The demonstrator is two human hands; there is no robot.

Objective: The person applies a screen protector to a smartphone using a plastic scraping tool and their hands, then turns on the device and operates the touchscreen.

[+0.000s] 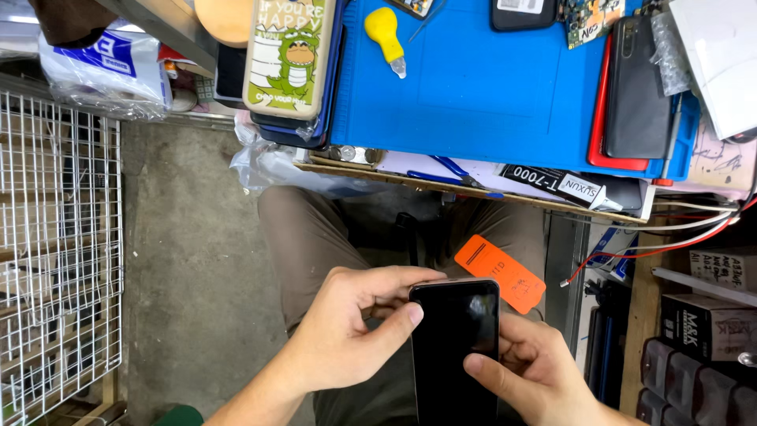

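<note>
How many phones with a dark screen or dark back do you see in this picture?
2 clearly: one phone held between the left hand and right hand, and one dark phone lying on the red case at the blue mat's right edge. Others may hide in the case stack.

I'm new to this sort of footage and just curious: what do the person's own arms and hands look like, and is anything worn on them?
Both hands are bare: the left hand and right hand show no gloves, rings, watch or markings. The forearms in view are bare too, with no sleeves. Fingernails look short and unpainted.
</note>
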